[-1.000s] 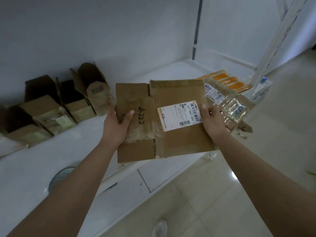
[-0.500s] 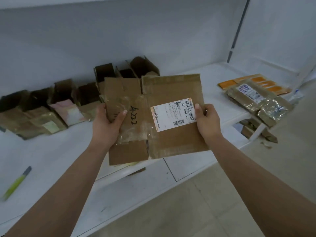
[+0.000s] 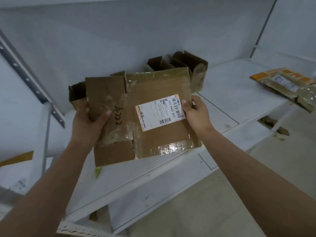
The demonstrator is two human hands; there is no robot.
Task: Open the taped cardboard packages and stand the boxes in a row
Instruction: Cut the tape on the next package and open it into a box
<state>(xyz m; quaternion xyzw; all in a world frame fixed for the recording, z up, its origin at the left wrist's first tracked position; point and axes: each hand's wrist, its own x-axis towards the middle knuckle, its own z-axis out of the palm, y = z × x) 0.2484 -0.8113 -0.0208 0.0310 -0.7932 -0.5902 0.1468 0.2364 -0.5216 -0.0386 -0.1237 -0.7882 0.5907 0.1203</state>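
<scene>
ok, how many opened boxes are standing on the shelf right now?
4 opened boxes show: one left of the held flattened box, a sliver above its top edge, one behind its top middle, one clear at the right end. More may be hidden behind it.

Both forearms bare, no sleeves, rings or watch.

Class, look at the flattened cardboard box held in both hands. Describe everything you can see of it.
The flattened cardboard box is brown, worn and creased, patched with glossy clear tape. A white shipping label with barcodes sits right of centre; "A222" is handwritten in black to its left. Flaps show along its left side. It is held flat, facing the camera, above the white shelf. The left hand grips its left edge, thumb on front; the right hand grips its right edge.
</scene>
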